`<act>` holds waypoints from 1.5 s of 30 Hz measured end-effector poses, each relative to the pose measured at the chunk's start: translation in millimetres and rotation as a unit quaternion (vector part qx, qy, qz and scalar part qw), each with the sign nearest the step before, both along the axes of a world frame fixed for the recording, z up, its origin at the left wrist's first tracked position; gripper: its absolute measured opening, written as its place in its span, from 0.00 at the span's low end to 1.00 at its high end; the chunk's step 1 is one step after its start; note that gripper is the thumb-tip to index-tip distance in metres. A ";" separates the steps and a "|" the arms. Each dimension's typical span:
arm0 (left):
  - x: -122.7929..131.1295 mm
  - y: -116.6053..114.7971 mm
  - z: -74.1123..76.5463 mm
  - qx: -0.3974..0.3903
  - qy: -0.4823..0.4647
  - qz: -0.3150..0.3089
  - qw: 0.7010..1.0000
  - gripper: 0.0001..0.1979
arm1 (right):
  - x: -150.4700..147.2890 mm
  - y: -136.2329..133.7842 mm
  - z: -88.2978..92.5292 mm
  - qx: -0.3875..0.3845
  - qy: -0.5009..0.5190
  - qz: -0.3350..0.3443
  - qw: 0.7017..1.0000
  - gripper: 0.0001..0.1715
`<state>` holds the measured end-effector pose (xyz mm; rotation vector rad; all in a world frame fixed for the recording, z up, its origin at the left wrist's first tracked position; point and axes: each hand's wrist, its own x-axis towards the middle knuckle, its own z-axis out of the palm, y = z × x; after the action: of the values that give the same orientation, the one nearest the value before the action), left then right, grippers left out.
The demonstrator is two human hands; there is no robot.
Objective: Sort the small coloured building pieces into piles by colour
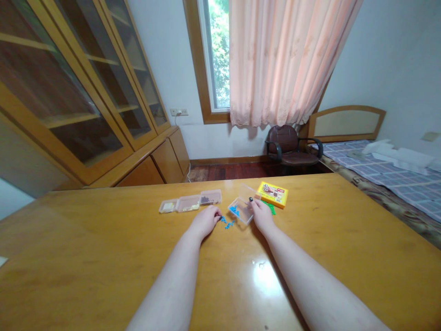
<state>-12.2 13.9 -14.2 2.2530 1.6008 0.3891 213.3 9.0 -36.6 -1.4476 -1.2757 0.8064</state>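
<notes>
Currently, in the head view, the right hand is gripping a clear plastic box at its right side, thumb and fingers closing on the wall. The box is sitting askew above the middle of the wooden table, and whether its bottom is touching the wood cannot be told. Blue pieces are gathering in its left part. Just beside it, loose blue pieces are lying scattered on the tabletop, and the left hand is reaching to them with fingers curled and tips nearly together; whether it is pinching one cannot be told. Beyond the left hand, three clear containers are standing in a row: one with dark pieces, two with pale pieces. Past the right hand, a yellow cardboard box is lying near green pieces.
</notes>
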 end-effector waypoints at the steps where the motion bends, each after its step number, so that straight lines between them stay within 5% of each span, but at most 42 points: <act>1: 0.9 -0.2 0.0 0.001 0.005 0.001 1.000 0.05 | 0.0 0.3 -0.3 0.000 0.000 0.001 1.000 0.25; 9: 2.3 0.0 1.9 0.026 -0.013 0.017 0.999 0.05 | 0.6 0.9 -1.8 0.001 -0.013 0.004 1.000 0.24; 15: 13.4 -4.9 11.1 0.140 -0.109 0.010 0.984 0.07 | -5.2 -0.3 -5.2 -0.003 -0.051 0.032 0.998 0.23; 30: 5.7 -4.3 5.9 0.023 0.001 -0.040 0.999 0.07 | -0.1 -0.7 0.3 0.007 -0.026 0.014 1.000 0.25; 45: 10.4 -1.4 1.8 0.039 -0.012 0.025 0.999 0.07 | 0.6 -0.6 0.2 -0.006 -0.033 0.015 0.999 0.25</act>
<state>-1.8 12.5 -12.4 2.2602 1.6595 0.4985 213.9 8.4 -36.5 -1.4777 -1.3473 0.7936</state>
